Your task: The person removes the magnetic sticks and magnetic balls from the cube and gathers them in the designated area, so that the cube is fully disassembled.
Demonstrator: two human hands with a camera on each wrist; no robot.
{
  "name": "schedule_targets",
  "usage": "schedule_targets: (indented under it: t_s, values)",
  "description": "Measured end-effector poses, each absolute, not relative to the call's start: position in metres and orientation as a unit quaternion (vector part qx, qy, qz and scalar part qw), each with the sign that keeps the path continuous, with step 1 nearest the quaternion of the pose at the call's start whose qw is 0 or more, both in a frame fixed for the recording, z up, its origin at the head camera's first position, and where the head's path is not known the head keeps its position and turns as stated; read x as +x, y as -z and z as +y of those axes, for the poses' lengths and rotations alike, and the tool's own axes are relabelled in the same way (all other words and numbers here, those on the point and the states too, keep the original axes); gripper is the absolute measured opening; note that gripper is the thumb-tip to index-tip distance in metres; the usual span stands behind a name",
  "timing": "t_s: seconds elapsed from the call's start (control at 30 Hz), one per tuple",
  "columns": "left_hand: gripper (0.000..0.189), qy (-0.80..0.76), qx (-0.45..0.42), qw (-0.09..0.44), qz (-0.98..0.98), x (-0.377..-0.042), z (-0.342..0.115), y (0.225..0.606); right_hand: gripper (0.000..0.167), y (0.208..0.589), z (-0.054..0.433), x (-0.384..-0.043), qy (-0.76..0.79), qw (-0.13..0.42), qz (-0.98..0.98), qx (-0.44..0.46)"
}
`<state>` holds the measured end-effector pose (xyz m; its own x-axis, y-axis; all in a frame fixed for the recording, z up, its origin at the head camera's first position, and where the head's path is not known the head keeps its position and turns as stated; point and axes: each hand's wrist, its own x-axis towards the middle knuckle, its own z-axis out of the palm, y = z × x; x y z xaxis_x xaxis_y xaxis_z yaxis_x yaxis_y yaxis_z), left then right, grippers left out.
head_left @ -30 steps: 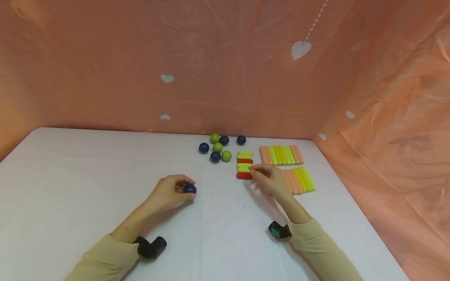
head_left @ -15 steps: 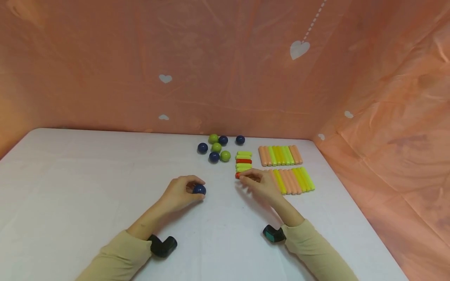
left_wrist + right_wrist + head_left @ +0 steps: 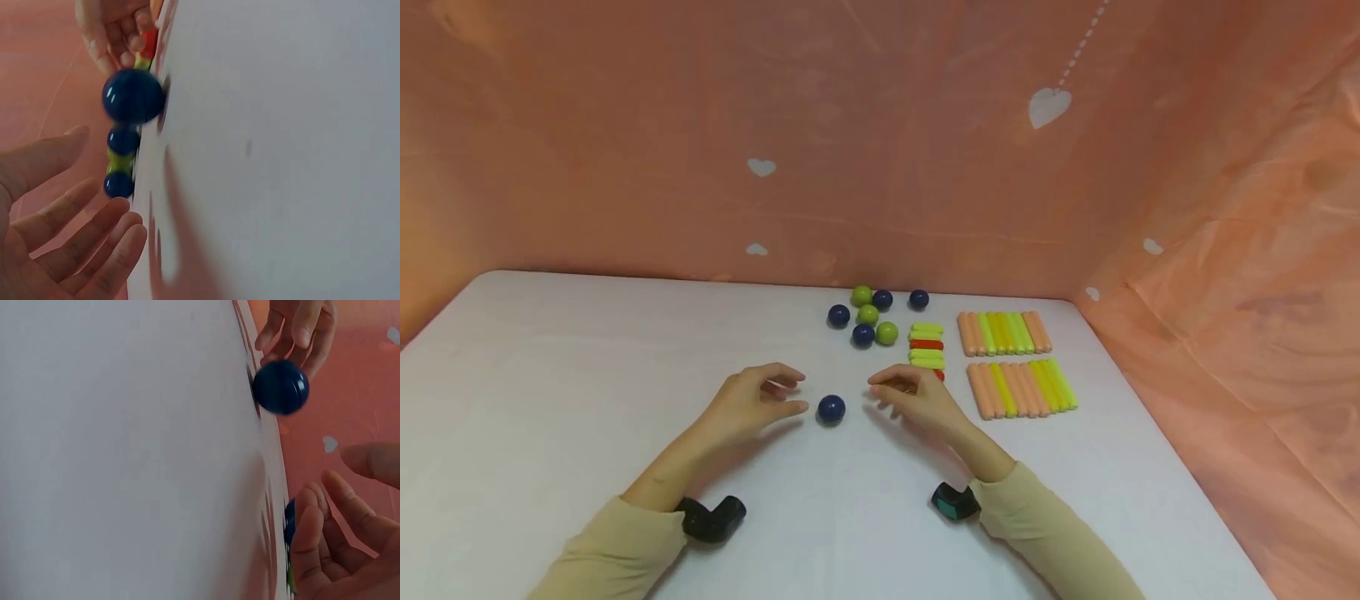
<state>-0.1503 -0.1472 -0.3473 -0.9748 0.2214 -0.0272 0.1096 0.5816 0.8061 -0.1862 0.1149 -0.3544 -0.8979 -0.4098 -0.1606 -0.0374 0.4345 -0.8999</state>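
Observation:
A dark blue ball point(image 3: 831, 409) rests alone on the white table between the two hands, touched by neither. Just left of it, the left hand point(image 3: 752, 402) has its thumb and fingers spread apart, holding nothing; the left wrist view shows this hand point(image 3: 75, 231) with a gap before the ball point(image 3: 133, 97). To the ball's right hovers the right hand point(image 3: 921, 404), its fingers loosely bent and nothing in them. In the right wrist view, space shows between its thumb point(image 3: 375, 464) and fingers. The right hand partly covers a red stick point(image 3: 938, 376) behind it.
Behind lie several green balls point(image 3: 887, 333) and blue balls point(image 3: 838, 316). A short column of yellow-green and red sticks point(image 3: 927, 344) is beside them. Farther right are two rows of longer sticks, an upper row point(image 3: 1004, 333) and a lower row point(image 3: 1022, 389). An orange curtain point(image 3: 880, 150) hangs behind.
The left hand carried the blue ball to the right, then let it go and drew back left. The right hand moved left from the stick rows towards the ball.

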Motion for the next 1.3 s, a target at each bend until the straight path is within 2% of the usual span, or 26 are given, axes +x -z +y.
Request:
schedule_targets:
  t_s: [0.3, 0.73, 1.07, 1.3]
  values:
    - [0.034, -0.443, 0.071, 0.063, 0.892, -0.146, -0.17, 0.344, 0.026, 0.355, 0.091, -0.184, 0.514, 0.202, 0.819, -0.156]
    - [0.032, -0.444, 0.069, 0.061, 0.892, -0.146, -0.17, 0.347, 0.029, 0.36, 0.082, -0.184, 0.485, 0.233, 0.823, -0.182]
    - [0.031, -0.441, 0.069, 0.053, 0.893, -0.145, -0.174, 0.347, 0.029, 0.357, 0.077, -0.186, 0.471, 0.235, 0.832, -0.176]
    - [0.03, -0.44, 0.066, 0.06, 0.893, -0.144, -0.181, 0.348, 0.031, 0.357, 0.07, -0.202, 0.495, 0.203, 0.837, -0.117]
